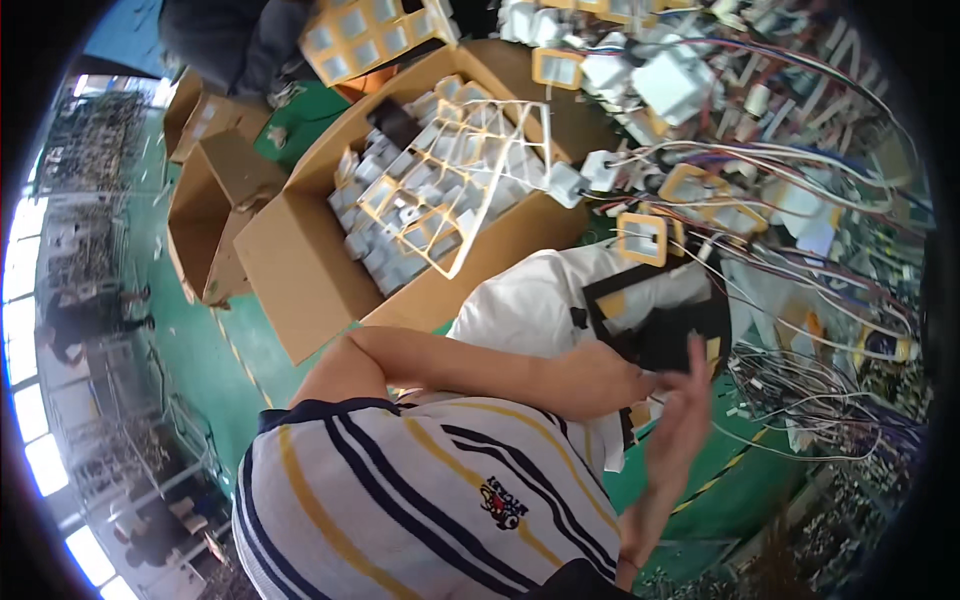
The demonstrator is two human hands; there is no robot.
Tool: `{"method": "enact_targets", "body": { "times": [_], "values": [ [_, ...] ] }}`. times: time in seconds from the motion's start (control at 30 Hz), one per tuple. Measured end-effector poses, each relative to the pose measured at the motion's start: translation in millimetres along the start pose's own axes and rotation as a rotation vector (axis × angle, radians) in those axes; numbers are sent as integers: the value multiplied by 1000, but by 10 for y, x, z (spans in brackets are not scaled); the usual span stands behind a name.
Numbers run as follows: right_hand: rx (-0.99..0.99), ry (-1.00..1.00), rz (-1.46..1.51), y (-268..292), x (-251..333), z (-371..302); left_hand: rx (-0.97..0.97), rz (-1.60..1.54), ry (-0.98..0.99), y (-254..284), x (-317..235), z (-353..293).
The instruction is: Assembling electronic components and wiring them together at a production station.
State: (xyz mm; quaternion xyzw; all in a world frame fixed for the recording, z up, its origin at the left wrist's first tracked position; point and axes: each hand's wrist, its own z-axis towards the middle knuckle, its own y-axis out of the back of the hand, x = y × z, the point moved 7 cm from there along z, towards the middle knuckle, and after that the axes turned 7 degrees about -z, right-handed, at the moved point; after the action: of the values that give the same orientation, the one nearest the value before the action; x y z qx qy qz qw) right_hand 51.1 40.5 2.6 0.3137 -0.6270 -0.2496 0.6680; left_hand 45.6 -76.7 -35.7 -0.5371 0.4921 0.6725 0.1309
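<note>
My left hand (600,380) reaches in from the left, its fingers closed at the tips. Something thin and pale may be between them, but it is too small and blurred to name. Against those fingertips is my right hand (682,420), coming up from the lower edge with a finger stretched upward and its fingers apart. Just beyond both hands, over the white cloth on my lap (520,300), lies a black piece with a pale window (660,325). A small yellow-framed square part (642,238) with wires lies at the pile's near edge.
An open cardboard box (310,255) full of white square parts stands at the left, with a white frame (470,250) on top. Heaped parts and wire bundles (790,165) fill the right. Smaller cartons (215,210) stand on the green floor. People (90,315) are farther off.
</note>
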Motion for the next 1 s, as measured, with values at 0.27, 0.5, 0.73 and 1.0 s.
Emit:
{"method": "enact_targets", "body": {
  "times": [0.27, 0.5, 0.73, 1.0],
  "values": [
    [205, -259, 330, -527, -268, -42, -745, -211, 431, 610, 1430, -1475],
    [222, -379, 537, -582, -521, -64, -504, 18, 741, 263, 2488, -2319],
    [276, -521, 685, -481, -532, -123, -248, 319, 345, 607, 3272, -1526],
    [142, -521, 851, -506, -735, -219, -190, 607, 319, 339, 3684, -1434]
  ]
}}
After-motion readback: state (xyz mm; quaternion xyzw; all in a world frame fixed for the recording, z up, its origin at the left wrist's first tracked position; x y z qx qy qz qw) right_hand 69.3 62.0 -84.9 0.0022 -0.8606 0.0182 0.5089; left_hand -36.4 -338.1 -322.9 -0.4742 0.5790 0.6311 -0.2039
